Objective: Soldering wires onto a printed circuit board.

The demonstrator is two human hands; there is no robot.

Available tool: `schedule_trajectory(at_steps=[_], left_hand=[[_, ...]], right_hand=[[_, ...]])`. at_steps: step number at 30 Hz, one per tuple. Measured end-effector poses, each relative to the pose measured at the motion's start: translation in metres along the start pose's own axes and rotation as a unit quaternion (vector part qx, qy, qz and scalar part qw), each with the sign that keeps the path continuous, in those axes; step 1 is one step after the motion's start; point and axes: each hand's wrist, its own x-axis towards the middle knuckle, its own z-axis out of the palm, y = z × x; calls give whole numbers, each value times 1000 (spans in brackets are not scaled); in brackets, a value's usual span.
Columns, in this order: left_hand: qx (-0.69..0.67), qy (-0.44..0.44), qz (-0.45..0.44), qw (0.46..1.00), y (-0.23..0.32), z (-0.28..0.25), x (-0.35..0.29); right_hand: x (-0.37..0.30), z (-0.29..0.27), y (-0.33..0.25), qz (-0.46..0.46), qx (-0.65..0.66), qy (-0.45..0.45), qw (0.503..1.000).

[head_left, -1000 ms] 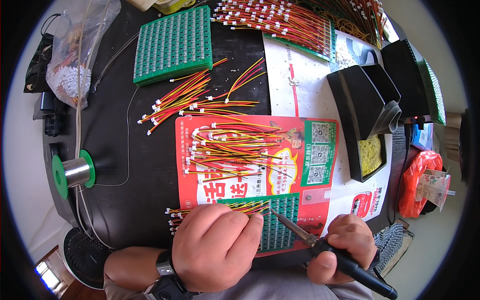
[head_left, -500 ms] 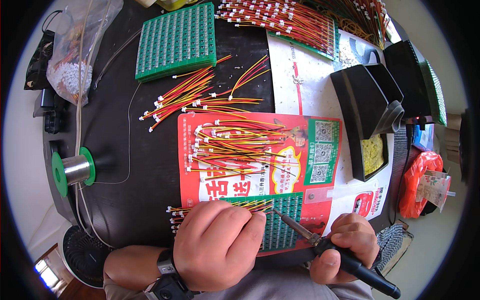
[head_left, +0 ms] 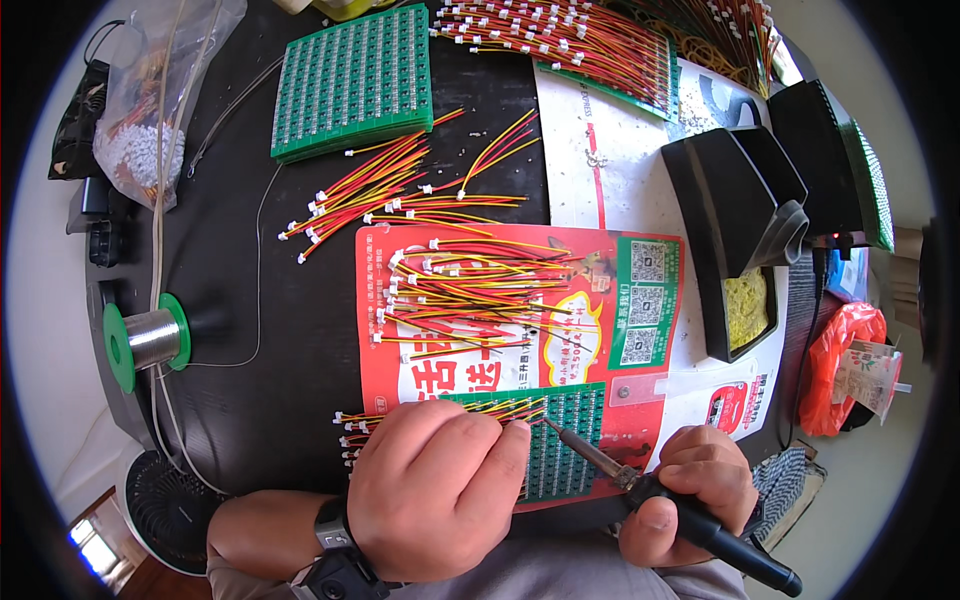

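Black table (head_left: 250, 400), red flyer (head_left: 600, 260), green circuit board (head_left: 565, 440), right hand (head_left: 700, 485) gripping soldering iron (head_left: 690, 515)

A green circuit board (head_left: 570, 440) lies flat under the left hand (head_left: 435, 490). Red and yellow wires (head_left: 440, 412) fan leftward beneath its knuckles. The right hand (head_left: 690, 490) grips a black soldering iron (head_left: 660, 495), tip touching the board beside the left fingertips.

Right hand (head_left: 690, 490) holds soldering iron (head_left: 650, 490) over green board (head_left: 565, 440).

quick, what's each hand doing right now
Left hand: closed, fingertips pinching thin wires against the green circuit board.
Right hand: closed around a soldering iron.
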Motion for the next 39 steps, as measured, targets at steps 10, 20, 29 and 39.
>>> schedule_trajectory(at_steps=[10, 20, 29, 39], left_hand=[[6, -4, -3, 1000, 1, 1, -1], [5, -15, -8, 1000, 2, -7, 2], [118, 24, -128, 984, -31, -48, 26], [114, -28, -139, 983, -33, -50, 25]], right_hand=[[-6, 4, 1, -1, -9, 38, 999], [-10, 13, 0, 3, -3, 132, 991], [-14, -3, 1, 19, 4, 75, 997], [-9, -11, 6, -27, 18, 33, 999]])
